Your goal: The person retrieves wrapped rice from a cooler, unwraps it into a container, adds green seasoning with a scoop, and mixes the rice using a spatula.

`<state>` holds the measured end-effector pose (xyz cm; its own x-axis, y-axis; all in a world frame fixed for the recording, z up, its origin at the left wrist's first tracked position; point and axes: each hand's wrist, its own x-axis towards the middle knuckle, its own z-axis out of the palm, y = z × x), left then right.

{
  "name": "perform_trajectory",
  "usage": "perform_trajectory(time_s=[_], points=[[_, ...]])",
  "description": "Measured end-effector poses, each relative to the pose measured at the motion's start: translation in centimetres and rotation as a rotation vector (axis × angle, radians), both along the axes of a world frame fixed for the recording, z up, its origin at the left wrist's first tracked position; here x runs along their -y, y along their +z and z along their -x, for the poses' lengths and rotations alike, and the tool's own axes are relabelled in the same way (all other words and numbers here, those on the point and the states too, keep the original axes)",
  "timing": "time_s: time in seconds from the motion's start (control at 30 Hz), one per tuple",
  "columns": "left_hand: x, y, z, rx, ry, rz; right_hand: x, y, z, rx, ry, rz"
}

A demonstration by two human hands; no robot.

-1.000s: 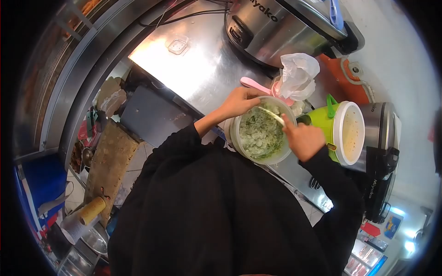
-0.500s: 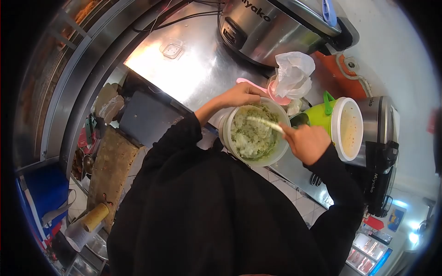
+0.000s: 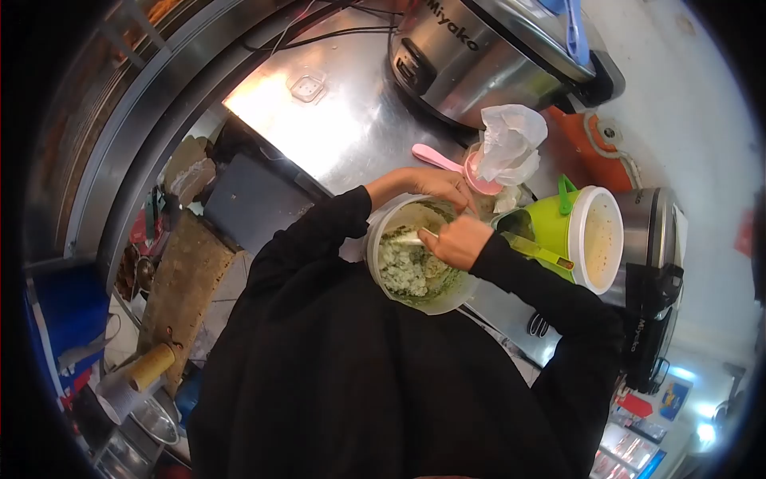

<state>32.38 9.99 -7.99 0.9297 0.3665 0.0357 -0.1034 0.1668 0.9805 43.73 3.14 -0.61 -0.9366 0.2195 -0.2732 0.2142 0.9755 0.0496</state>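
Observation:
A translucent white tub [image 3: 455, 302] holds white rice [image 3: 403, 270] mixed with green bits, and green smears coat its inner wall. My left hand [image 3: 435, 187] is closed on the far rim of the tub. In my right hand [image 3: 458, 242] is a pale slim utensil [image 3: 408, 238], gripped over the tub with its lower end down at the rice. Its exact kind is hard to make out. Just beyond my left hand lies a pink-handled scoop [image 3: 437, 156] by a crumpled white plastic bag [image 3: 511, 144].
A lime-green bucket [image 3: 550, 227] with a white rim stands right of the tub. A large steel Miyako cooker [image 3: 487, 60] sits at the back of the metal counter [image 3: 351, 104]. A small clear lid [image 3: 307, 86] lies at the left. Another cooker [image 3: 650, 239] is far right.
My right hand has moved left and inward over the tub with the utensil. The tub has shifted slightly toward my body and tilted. My left hand has slid right along the rim.

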Motion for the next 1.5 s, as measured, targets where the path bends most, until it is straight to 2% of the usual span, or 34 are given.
perform_trajectory(time_s=[0.13, 0.2, 0.3, 0.33, 0.43, 0.5, 0.63, 0.7, 0.77, 0.83, 0.87, 0.93, 1.03, 1.07, 1.13, 1.2, 1.37, 1.4, 1.47, 1.5], points=[[0.1, 0.3, 0.3, 0.041, 0.028, 0.0, 1.0, 2.3, -1.5, 0.16, 0.034, 0.025], [0.4, 1.2, 0.4, 0.014, 0.031, 0.042, 1.4, 4.5, -2.6, 0.305, -0.063, 0.137], [0.3, 1.2, 0.0, -0.041, 0.034, 0.062, 2.3, 7.2, -2.7, 0.28, -0.121, 0.156], [0.4, 1.3, 0.0, -0.041, 0.029, 0.065, 1.9, 8.0, -2.4, 0.351, -0.162, 0.169], [0.3, 1.1, -0.1, 0.038, 0.0, 0.07, 1.7, 6.4, -2.4, 0.267, -0.145, 0.22], [0.1, -0.2, -0.4, 0.241, 0.04, -0.145, 2.1, 3.7, -2.1, 0.213, -0.152, 0.204], [-0.1, -1.5, -0.8, 0.095, 0.054, -0.012, 1.7, 1.2, -1.6, 0.18, -0.24, 0.069], [-0.7, -1.5, -0.4, 0.057, 0.035, -0.033, 0.7, 1.1, -1.9, -0.023, -0.205, -0.221], [-0.4, -1.4, -0.1, 0.123, 0.069, -0.059, -0.2, 2.7, -2.0, -0.018, -0.201, -0.226], [0.6, -0.5, 1.1, 0.182, 0.11, -0.084, 0.2, 6.7, -1.0, 0.146, -0.371, -0.033], [1.7, 1.2, 2.3, 0.255, 0.207, -0.22, 0.3, 7.7, -0.9, 0.048, -0.355, -0.103], [2.5, 2.4, 3.1, 0.329, 0.29, -0.352, 0.2, 6.9, -0.5, 0.014, -0.364, -0.151], [2.3, 2.1, 2.6, 0.375, 0.267, -0.219, 0.1, 1.8, 0.2, 0.055, -0.243, -0.198], [1.5, 0.7, 2.0, 0.42, 0.226, -0.227, 0.2, 0.6, 0.4, 0.061, -0.188, -0.16], [-1.6, -3.6, -1.1, 0.223, 0.029, -0.06, -0.1, 0.2, 0.5, 0.068, -0.114, -0.124], [-1.4, -3.3, -1.2, 0.234, 0.028, -0.048, -0.1, 0.7, 0.0, 0.038, -0.085, 0.094], [-1.7, -3.0, -1.1, 0.171, -0.028, 0.059, 1.1, 5.2, -0.9, 0.188, -0.079, 0.181], [-2.1, -4.3, -1.2, 0.313, -0.012, -0.073, 1.4, 6.4, -1.1, 0.248, -0.139, 0.208], [-1.6, -3.8, -0.4, 0.455, 0.004, -0.206, 1.8, 7.6, -1.5, 0.307, -0.199, 0.236], [0.0, -1.1, 1.3, 0.369, 0.132, -0.204, 1.8, 7.9, -1.7, 0.348, -0.217, 0.247]])
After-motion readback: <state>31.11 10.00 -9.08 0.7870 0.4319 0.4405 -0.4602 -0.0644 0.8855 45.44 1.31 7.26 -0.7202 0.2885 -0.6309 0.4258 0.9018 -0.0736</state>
